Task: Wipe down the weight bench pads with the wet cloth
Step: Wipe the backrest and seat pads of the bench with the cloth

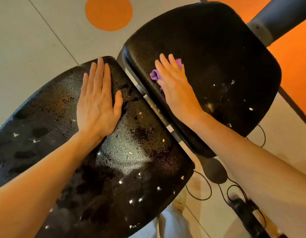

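Observation:
Two black textured bench pads fill the view, split by a narrow gap. The near pad [124,160] is wet and shiny, with small white specks and worn spots. My left hand [97,103] lies flat on its upper part, palm down, fingers together, holding nothing. On the far pad [217,54], which also carries white specks, my right hand [174,86] presses flat on a purple cloth [154,75]. The cloth shows only at the fingertips and beside the thumb; the rest is under the palm.
A grey padded roller on a metal post [275,19] juts out past the far pad at top right. Black cables [234,188] and a dark bench foot [246,215] lie on the tiled floor at lower right. The floor has orange patches, including a circle [108,12].

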Demonstrator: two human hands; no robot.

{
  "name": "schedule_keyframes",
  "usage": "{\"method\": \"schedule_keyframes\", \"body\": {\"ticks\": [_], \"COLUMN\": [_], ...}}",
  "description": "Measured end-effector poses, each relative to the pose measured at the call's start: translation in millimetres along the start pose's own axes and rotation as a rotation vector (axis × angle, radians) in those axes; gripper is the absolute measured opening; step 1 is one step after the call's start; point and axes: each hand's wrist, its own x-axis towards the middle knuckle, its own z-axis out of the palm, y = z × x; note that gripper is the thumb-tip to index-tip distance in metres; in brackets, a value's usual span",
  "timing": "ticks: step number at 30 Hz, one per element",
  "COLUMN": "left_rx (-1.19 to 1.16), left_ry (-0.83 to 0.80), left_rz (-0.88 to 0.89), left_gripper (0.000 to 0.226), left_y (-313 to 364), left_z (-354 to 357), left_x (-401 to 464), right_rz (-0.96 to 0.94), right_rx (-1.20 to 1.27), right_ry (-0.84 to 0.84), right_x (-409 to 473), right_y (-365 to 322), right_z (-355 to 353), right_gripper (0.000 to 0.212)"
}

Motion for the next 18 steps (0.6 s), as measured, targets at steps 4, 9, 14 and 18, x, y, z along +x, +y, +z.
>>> {"method": "schedule_keyframes", "body": {"ticks": [4,9,14,18], "left_rx": [0.006,-0.064,-0.118,-0.155], "left_ry": [-0.005,-0.026,-0.086,-0.092], "left_rz": [-0.012,-0.019,0.072,0.038], "left_gripper": [0.066,0.063,0.061,0.061], "left_y": [0.4,2.7,53.1,84.1], "left_z": [2.1,-4.3,-7.0,1.6], "left_x": [1.4,0.2,-46.2,-80.2], "right_rz": [-0.127,-0.126,0.064,-0.057], "right_rx": [-0.116,-0.163,-0.082,-0.21], "right_ry": [-0.088,-0.112,0.025,-0.028], "right_x": [-96.5,-120.9,-25.3,-116.9], "right_y": [17.3,31.8,19.2,27.7], "right_z": [-20.3,-28.5,-15.0,-24.6], "right_gripper": [0.053,0.052,0.051,0.062]}}
